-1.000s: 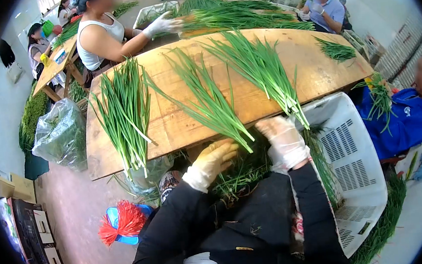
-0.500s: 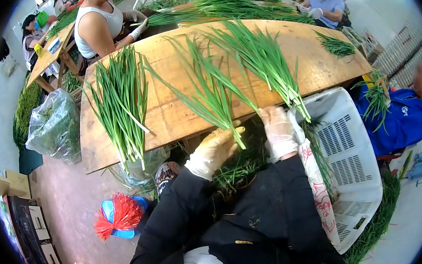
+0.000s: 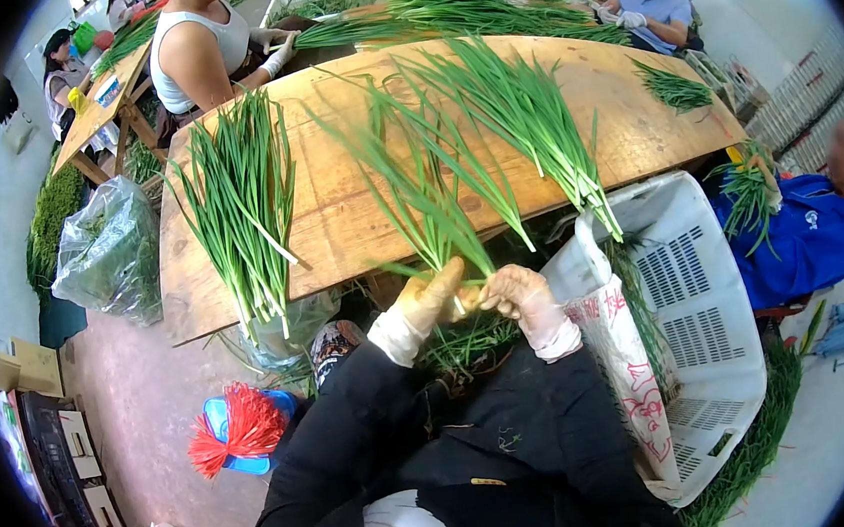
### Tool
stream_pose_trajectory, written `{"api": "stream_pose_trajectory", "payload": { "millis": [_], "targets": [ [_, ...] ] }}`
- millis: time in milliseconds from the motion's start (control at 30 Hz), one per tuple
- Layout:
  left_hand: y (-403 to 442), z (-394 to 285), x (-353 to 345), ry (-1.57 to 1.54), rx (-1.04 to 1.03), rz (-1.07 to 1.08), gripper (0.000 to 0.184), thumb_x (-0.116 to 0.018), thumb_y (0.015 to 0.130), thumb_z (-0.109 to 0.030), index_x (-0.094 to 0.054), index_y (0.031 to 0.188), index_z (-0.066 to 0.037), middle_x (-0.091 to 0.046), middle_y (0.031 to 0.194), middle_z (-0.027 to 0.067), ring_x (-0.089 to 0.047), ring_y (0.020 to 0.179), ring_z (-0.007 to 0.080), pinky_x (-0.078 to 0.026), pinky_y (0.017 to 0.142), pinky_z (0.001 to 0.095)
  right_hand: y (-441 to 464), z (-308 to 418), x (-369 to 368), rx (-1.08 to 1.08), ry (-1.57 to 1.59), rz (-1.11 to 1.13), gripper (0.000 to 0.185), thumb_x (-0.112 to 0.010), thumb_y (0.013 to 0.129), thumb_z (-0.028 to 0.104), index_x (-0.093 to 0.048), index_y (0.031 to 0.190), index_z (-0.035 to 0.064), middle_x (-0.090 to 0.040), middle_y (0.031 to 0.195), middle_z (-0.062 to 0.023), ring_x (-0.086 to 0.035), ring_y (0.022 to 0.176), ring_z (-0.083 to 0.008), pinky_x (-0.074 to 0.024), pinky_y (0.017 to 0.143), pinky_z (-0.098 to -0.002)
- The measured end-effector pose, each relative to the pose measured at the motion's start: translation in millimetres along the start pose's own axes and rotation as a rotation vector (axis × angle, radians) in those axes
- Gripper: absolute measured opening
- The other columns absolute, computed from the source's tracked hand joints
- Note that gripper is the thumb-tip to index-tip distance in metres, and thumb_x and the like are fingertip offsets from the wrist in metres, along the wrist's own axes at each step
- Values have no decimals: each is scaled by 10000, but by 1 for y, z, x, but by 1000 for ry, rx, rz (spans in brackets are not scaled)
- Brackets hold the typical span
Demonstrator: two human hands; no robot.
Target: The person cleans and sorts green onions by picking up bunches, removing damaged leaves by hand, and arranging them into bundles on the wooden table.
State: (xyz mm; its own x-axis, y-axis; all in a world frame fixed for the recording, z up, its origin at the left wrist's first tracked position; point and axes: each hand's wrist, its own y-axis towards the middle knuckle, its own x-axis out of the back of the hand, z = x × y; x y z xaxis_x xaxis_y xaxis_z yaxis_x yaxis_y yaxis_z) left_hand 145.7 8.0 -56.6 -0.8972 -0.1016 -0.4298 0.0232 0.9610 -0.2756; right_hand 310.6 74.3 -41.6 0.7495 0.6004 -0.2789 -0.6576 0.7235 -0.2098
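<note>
Both gloved hands meet at the near edge of the wooden table (image 3: 341, 260). My left hand (image 3: 429, 301) is closed around the lower ends of some green stalks (image 3: 443, 216), whose leaves lean away over the table. Fingertips of my right hand (image 3: 524, 300) pinch together at the base of those stalks, against the left hand. A thick bunch of green stalks (image 3: 242, 209) lies to the left, and another bunch (image 3: 535, 118) lies to the right with its white ends over the edge. A few loose stalks lie between them.
A white plastic crate (image 3: 690, 290) stands at my right. Red ties (image 3: 241, 427) sit on a blue stool at the lower left, near a clear bag (image 3: 110, 253). Across the table a person in a white top (image 3: 193, 58) handles stalks. A person in blue (image 3: 801, 230) sits at right.
My right hand has moved left from beside the crate to meet my left hand. The left hand has closed around the stalk ends, and some leaves have shifted.
</note>
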Motion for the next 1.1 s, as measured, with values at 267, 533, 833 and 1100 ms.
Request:
{"api": "stream_pose_trajectory", "payload": {
  "millis": [267, 533, 833, 1100],
  "targets": [
    [-20, 7, 11, -162, 100, 275, 349, -575, 805, -218, -512, 1088, -24, -612, 916, 108, -569, 768, 109, -422, 701, 190, 7, -6, 9, -128, 768, 103, 278, -501, 843, 266, -541, 813, -7, -544, 634, -67, -383, 448, -69, -301, 402, -174],
    [2, 12, 18, -464, 29, 377, 483, -512, 823, -347, -448, 1147, 6, -591, 821, 28, -559, 770, 135, -429, 686, 256, -6, -12, -9, -61, 278, 262, 286, -506, 840, 277, -543, 742, 10, -590, 695, -112, -439, 452, -57, -312, 419, -150],
    [4, 14, -2, -560, -53, 304, 449, -590, 773, -220, -455, 1127, 20, -545, 1057, 116, -553, 843, 191, -445, 763, 333, -17, -9, -29, 591, -873, -189, 269, -547, 808, 220, -520, 613, 37, -493, 526, -67, -460, 437, -179, -381, 436, -287],
    [6, 18, -16, -628, -102, 87, 330, -520, 825, -166, -470, 1102, 6, -543, 1066, 101, -553, 824, 184, -467, 683, 292, -22, -7, -31, 1079, -1133, -457, 193, -577, 775, 200, -568, 624, 80, -439, 493, -69, -429, 435, -240, -360, 420, -336]
  ]
}}
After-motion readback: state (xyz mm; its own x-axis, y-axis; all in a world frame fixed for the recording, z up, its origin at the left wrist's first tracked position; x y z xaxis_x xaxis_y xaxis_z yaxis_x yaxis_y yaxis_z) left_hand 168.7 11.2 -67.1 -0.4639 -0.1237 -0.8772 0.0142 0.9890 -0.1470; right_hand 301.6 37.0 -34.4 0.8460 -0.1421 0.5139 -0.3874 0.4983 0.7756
